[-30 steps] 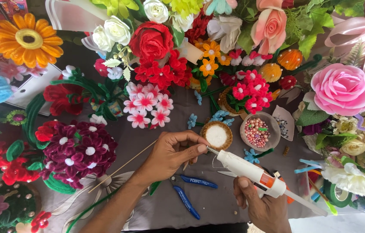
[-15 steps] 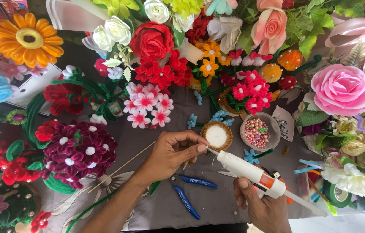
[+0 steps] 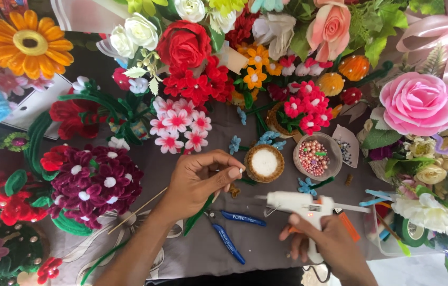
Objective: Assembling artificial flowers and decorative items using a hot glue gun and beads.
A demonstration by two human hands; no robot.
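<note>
Glue gun [image 3: 300,204] lying horizontal, nozzle pointing left, R hand [image 3: 330,243] gripping handle, L hand [image 3: 202,177] pinching tiny bead.

A table draped in grey-brown cloth [image 3: 266,249] fills the view, seen from above in soft, even light. Handmade flowers crowd its far, left and right sides: a large orange fuzzy sunflower [image 3: 29,45] far left, a big pink ribbon rose [image 3: 418,103] right. A pale surface [image 3: 425,270] shows at the near right corner.
</note>
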